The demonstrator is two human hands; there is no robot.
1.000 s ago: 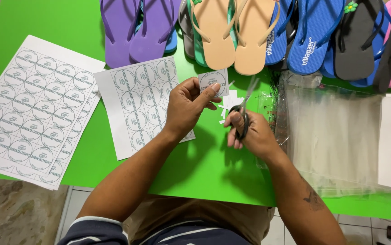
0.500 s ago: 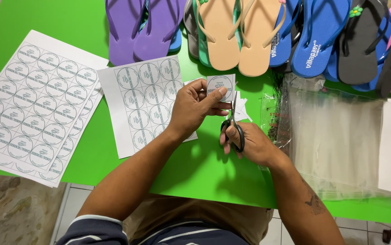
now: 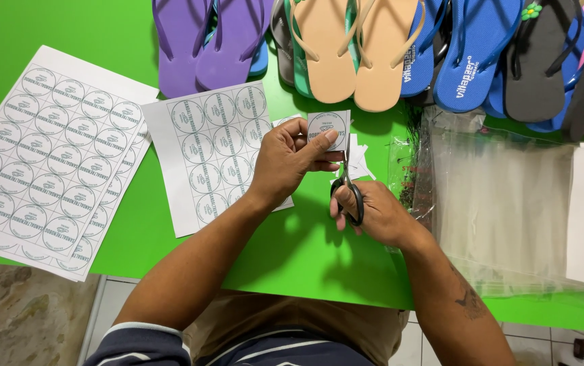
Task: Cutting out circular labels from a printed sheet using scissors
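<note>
Sheets of round labels lie leftward on the green tabletop; left hand pinches a cut label square, right hand grips scissors trimming its edge. Next probably turning the square.

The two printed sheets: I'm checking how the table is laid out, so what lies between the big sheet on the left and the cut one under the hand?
In the head view, only a bare strip of green table separates the big sheet from the cut sheet.
</note>
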